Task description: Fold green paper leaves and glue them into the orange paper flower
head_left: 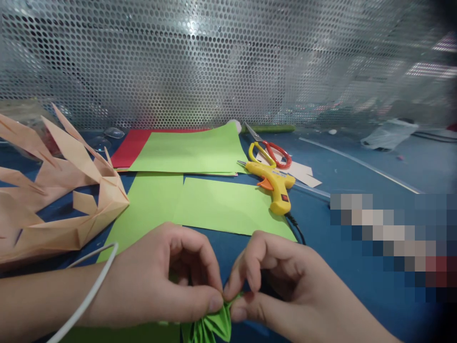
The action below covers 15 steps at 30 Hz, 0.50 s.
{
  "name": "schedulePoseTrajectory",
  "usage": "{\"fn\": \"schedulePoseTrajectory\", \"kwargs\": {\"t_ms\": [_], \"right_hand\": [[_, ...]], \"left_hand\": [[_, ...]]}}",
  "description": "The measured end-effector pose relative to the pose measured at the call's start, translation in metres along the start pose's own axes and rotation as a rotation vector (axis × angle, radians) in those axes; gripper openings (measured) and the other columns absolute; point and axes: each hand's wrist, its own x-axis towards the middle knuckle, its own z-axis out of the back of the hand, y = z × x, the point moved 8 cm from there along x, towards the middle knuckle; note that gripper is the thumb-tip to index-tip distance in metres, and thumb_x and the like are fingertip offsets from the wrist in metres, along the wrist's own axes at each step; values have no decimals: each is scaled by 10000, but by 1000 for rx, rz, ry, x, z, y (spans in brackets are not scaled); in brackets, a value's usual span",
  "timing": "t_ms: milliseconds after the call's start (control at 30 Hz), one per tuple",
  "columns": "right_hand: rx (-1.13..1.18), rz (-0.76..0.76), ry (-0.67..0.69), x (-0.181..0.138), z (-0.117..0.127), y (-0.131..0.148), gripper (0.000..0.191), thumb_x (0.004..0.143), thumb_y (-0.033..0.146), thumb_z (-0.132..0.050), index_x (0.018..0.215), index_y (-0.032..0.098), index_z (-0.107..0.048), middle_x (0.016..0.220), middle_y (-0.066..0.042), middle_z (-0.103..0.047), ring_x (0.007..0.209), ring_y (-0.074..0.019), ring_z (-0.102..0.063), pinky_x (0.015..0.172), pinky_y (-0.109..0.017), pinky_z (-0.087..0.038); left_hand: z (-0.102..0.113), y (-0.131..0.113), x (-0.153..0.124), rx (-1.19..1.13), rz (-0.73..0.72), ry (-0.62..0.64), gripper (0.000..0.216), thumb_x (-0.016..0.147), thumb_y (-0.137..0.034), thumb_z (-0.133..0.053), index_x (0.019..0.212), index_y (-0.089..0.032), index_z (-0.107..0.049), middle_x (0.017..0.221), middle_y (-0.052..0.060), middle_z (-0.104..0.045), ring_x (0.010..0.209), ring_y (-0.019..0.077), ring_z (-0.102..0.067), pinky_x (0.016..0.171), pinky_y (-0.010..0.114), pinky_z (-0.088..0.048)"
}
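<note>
Near the bottom edge, a folded green paper piece [214, 326] with several creased pleats is pinched between both hands. My left hand [160, 281] is closed, its thumb and forefinger pressed on the paper's upper edge. Just beside it, my right hand [278, 286] is closed too, thumb and fingertips gripping the right end of the same piece. The lower part of the folded paper is cut off by the frame. A white cord [94, 295] crosses my left wrist.
Beyond my hands lie light green sheets [189, 150] over red paper [130, 147]. A yellow glue gun [276, 186] rests on the green paper's right side, near scissors [269, 147] and pale paper scraps [302, 171]. Peach folded paper [89, 214] stands left. Perforated metal [200, 62] closes off the back.
</note>
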Motion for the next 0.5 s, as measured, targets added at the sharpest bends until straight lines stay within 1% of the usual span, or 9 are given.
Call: {"fn": "schedulePoseTrajectory", "kwargs": {"t_ms": [100, 300, 500], "right_hand": [[43, 0, -25, -2, -3, 1, 370, 659, -39, -783, 663, 226, -524, 692, 85, -737, 682, -71, -717, 664, -154, -548], [11, 30, -23, -4, -6, 4, 394, 661, -60, -707, 689, 240, -454, 723, 105, -710, 679, -53, -660, 656, -152, -493], [-53, 145, -51, -5, -4, 7, 435, 661, -99, -652, 711, 256, -407, 749, 112, -717, 731, -66, -663, 695, -166, -496]], "left_hand": [[0, -1, 0, 15, 4, -10, 172, 704, -324, -695, 676, -182, -602, 680, 4, -653, 582, 106, -511, 545, 215, -401], [-3, 0, 1, 4, -13, 12, 185, 718, -336, -706, 687, -182, -609, 705, 8, -671, 582, 103, -508, 537, 214, -391], [-2, -1, 0, -2, -12, 22, 189, 705, -335, -716, 688, -183, -604, 653, -16, -628, 548, 90, -472, 520, 205, -377]]}}
